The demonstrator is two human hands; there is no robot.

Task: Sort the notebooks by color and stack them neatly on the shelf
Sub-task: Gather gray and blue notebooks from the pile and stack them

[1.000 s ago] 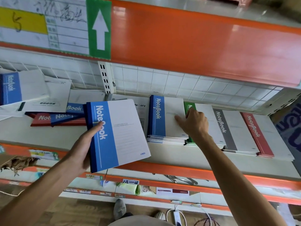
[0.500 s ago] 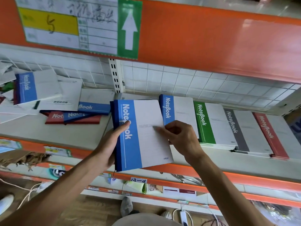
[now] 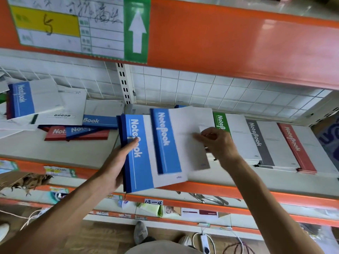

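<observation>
My left hand (image 3: 117,165) grips a stack of blue notebooks (image 3: 137,162) by the spine edge, held in front of the shelf (image 3: 73,149). My right hand (image 3: 218,143) pinches a single blue notebook (image 3: 176,140) by its white right edge, lifted off the held stack and blurred. Behind it a blue pile is mostly hidden. To the right lie sorted piles: green (image 3: 233,132), grey (image 3: 266,143) and red (image 3: 300,149). At the left sits a messy heap of blue and red notebooks (image 3: 78,131), with a tilted blue one (image 3: 33,98).
An orange beam (image 3: 220,39) with a labelled sign (image 3: 73,24) hangs above the shelf. A white wire grid (image 3: 201,88) backs it. Lower shelves hold small items and metal tongs (image 3: 209,198). A power strip (image 3: 205,242) and cables lie on the wooden floor.
My right hand has taken the top blue notebook off the held stack and is carrying it right, towards the sorted piles. The view has shifted slightly left.
</observation>
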